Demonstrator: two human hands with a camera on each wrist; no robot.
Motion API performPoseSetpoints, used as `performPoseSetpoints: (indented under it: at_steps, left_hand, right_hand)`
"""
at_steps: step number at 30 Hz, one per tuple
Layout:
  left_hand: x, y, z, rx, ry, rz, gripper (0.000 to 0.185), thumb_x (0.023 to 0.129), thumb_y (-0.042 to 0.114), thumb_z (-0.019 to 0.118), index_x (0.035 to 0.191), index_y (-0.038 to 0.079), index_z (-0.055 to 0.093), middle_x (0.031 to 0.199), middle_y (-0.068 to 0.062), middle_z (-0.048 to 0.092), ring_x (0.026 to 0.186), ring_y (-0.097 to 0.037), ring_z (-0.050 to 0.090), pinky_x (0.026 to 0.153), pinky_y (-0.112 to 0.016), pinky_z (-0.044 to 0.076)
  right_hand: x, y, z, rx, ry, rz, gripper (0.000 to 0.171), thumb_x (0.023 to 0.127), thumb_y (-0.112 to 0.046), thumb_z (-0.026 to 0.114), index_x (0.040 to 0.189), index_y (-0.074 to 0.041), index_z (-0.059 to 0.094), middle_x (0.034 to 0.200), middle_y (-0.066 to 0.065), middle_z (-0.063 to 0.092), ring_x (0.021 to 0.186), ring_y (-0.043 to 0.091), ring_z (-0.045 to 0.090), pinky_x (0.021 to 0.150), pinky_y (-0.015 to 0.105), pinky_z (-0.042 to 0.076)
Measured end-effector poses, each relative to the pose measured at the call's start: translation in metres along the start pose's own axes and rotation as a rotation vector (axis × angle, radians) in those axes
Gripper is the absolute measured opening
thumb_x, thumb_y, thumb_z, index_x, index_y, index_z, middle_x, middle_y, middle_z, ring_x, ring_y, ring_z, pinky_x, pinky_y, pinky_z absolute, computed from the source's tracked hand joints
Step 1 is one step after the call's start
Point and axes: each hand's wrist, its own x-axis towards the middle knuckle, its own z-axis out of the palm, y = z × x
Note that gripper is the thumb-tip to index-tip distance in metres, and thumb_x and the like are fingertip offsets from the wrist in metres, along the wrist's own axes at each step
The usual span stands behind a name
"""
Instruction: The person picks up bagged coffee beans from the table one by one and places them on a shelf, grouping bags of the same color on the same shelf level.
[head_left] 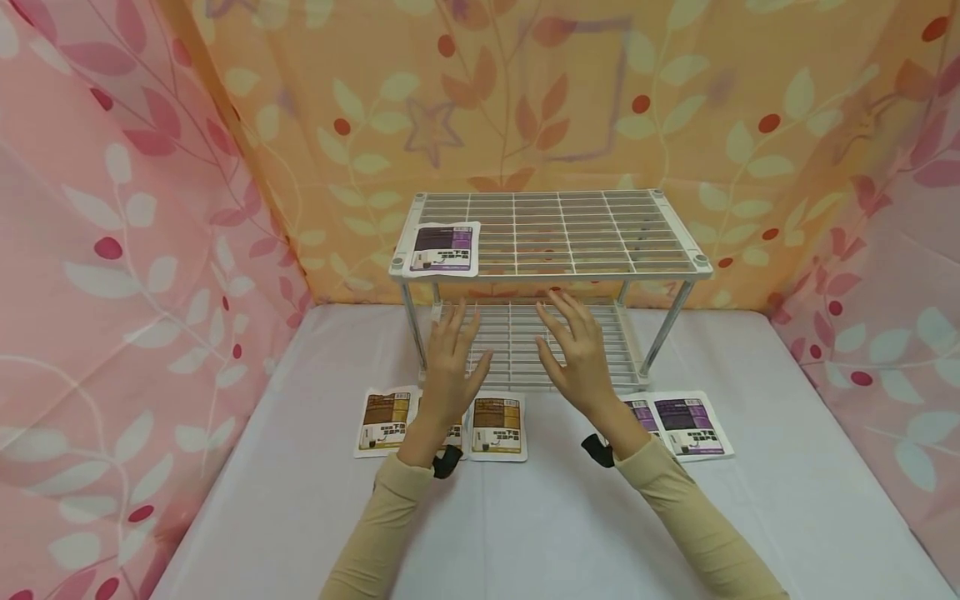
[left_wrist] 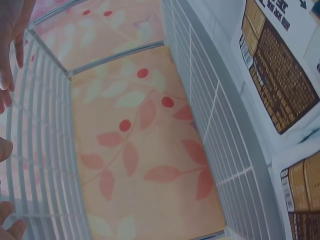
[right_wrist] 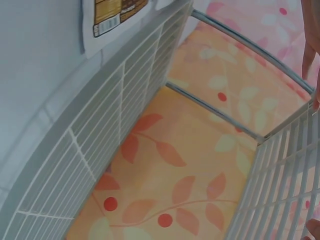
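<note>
My left hand (head_left: 450, 362) is raised before the rack with its fingers spread and nothing in it. Likewise empty, my right hand (head_left: 581, 354) hovers a little to the right, fingers apart. Behind both stands a white two-tier wire rack (head_left: 547, 275). A flat white packet with a purple label (head_left: 444, 250) lies on the front left corner of its upper tier. On the table below, brown-labelled packets (head_left: 498, 427) lie in a row, one partly hidden by my left forearm. Two purple-labelled packets (head_left: 686, 425) lie at the right, one partly behind my right wrist.
The rack's lower wire shelf (head_left: 517, 342) sits close to the tabletop, between metal posts (head_left: 667, 327). White cloth (head_left: 525, 533) covers the table. Patterned curtains, orange at the back (head_left: 300, 167) and pink at the sides (head_left: 112, 333), enclose it. Black straps (head_left: 597, 451) circle both wrists.
</note>
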Motion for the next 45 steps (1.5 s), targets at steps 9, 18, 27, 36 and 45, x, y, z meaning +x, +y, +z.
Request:
performPoseSetpoints:
  at_steps: [9, 18, 27, 36, 45]
  left_hand:
    - [-0.007, 0.01, 0.017, -0.005, -0.057, 0.02, 0.066, 0.084, 0.019, 0.068, 0.142, 0.011, 0.037, 0.15, -0.014, 0.027, 0.138, -0.036, 0.023, 0.105, -0.064, 0.021]
    - [-0.016, 0.02, 0.033, -0.021, -0.155, 0.016, 0.066, 0.087, 0.025, 0.065, 0.143, 0.012, 0.034, 0.151, -0.011, 0.025, 0.138, -0.034, 0.022, 0.108, -0.061, 0.019]
    - [-0.022, 0.028, 0.044, -0.035, -0.249, -0.022, 0.064, 0.09, 0.029, 0.06, 0.144, 0.013, 0.032, 0.151, -0.011, 0.025, 0.139, -0.031, 0.022, 0.109, -0.059, 0.018]
    - [-0.029, 0.035, 0.058, -0.048, -0.297, -0.031, 0.065, 0.088, 0.028, 0.064, 0.143, 0.011, 0.034, 0.147, -0.016, 0.032, 0.135, -0.036, 0.029, 0.106, -0.061, 0.025]
    - [-0.036, 0.046, 0.069, -0.118, -0.372, -0.065, 0.066, 0.088, 0.03, 0.064, 0.143, 0.011, 0.033, 0.149, -0.015, 0.027, 0.135, -0.034, 0.03, 0.108, -0.057, 0.025]
  right_hand:
    - [-0.014, 0.015, -0.007, 0.011, -0.035, 0.062, 0.048, 0.084, -0.012, 0.063, 0.131, -0.006, 0.052, 0.139, 0.017, 0.043, 0.131, 0.035, 0.035, 0.107, 0.05, 0.028]
    - [-0.029, 0.024, -0.013, 0.03, -0.083, 0.105, 0.05, 0.084, -0.009, 0.063, 0.132, -0.003, 0.049, 0.135, 0.017, 0.046, 0.123, 0.034, 0.041, 0.101, 0.049, 0.034]
    - [-0.043, 0.032, -0.016, 0.06, -0.121, 0.159, 0.05, 0.084, -0.006, 0.063, 0.132, -0.002, 0.049, 0.134, 0.015, 0.048, 0.12, 0.033, 0.043, 0.099, 0.047, 0.037]
    - [-0.058, 0.038, -0.02, 0.039, -0.215, 0.216, 0.052, 0.085, -0.009, 0.063, 0.134, -0.002, 0.046, 0.131, 0.019, 0.048, 0.12, 0.035, 0.043, 0.096, 0.051, 0.039]
    - [-0.075, 0.044, -0.029, 0.016, -0.298, 0.238, 0.052, 0.085, -0.011, 0.066, 0.133, -0.002, 0.047, 0.129, 0.019, 0.049, 0.118, 0.036, 0.044, 0.094, 0.052, 0.041]
